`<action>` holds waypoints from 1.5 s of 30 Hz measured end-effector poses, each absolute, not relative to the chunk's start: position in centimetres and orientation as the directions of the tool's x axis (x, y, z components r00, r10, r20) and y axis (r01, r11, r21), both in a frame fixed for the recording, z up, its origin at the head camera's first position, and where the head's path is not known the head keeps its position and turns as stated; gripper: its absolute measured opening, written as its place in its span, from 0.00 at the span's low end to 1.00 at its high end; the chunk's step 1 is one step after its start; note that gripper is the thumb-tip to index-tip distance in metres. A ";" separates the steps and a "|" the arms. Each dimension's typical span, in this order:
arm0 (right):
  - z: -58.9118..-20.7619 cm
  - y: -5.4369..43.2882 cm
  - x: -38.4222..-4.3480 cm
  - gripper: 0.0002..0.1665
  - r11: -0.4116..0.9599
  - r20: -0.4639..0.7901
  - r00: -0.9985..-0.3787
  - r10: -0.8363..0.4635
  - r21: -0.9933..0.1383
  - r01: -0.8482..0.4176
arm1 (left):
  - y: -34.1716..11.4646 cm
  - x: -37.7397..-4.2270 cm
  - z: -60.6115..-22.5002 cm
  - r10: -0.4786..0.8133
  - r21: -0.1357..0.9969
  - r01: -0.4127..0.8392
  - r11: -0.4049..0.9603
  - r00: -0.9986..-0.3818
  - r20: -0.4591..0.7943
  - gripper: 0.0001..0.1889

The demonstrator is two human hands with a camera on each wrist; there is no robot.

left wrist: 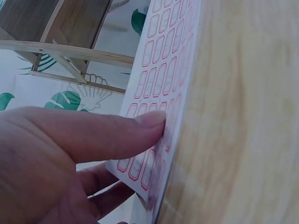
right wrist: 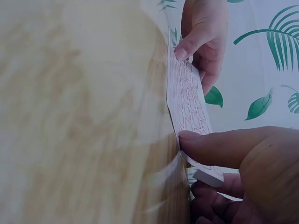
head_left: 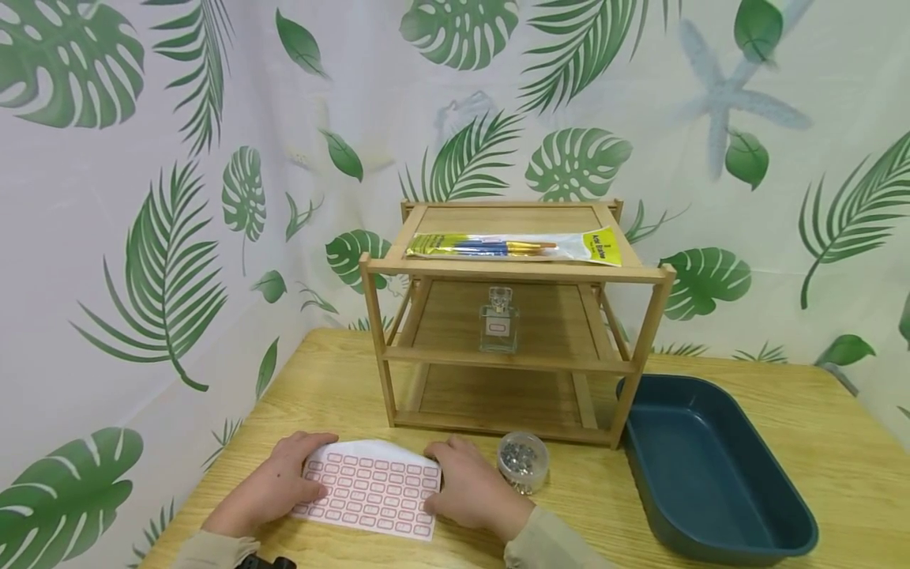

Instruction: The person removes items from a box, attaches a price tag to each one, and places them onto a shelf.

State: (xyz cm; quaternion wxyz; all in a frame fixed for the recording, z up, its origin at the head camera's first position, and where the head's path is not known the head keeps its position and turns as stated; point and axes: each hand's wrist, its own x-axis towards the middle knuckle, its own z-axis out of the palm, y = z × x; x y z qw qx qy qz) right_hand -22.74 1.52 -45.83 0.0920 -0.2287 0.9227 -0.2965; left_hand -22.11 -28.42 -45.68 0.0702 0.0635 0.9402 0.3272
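Note:
A white sheet of red-framed label stickers [head_left: 377, 490] lies at the table's front, its far edge lifted and bent. My left hand [head_left: 287, 478] holds its left end, thumb on top and fingers underneath, as the left wrist view shows on the sticker sheet [left wrist: 161, 60]. At the other end my right hand [head_left: 472, 486] pinches the sheet the same way; in the right wrist view the right thumb [right wrist: 210, 145] presses on the printed face. Just right of that hand stands a small clear round tub [head_left: 523, 462] of metal bits.
Behind the sheet stands a wooden three-tier rack [head_left: 512, 359]. Its middle shelf bears a glass perfume bottle [head_left: 500, 322] with a red-framed label; a pack of paintbrushes [head_left: 515, 246] lies on top. At the right is a dark blue basin [head_left: 718, 474].

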 end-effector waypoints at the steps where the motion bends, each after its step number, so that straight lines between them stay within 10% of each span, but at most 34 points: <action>1: -45.9 1.5 -22.8 0.37 0.717 -0.036 -0.877 -0.480 -0.592 -0.368 | -28.4 -22.1 -45.7 0.158 0.622 0.068 0.780 -0.983 -0.091 0.34; 13: -45.8 1.7 -22.4 0.07 0.598 -0.019 -0.867 -0.498 -0.731 -0.327 | -27.8 -21.8 -45.5 0.074 0.692 -0.032 0.722 -0.990 -0.123 0.13; 45: -40.4 11.4 -22.6 0.11 0.390 -0.018 -0.859 -0.511 -0.896 -0.213 | -22.3 -21.5 -40.8 0.352 0.847 0.240 0.474 -0.933 0.068 0.15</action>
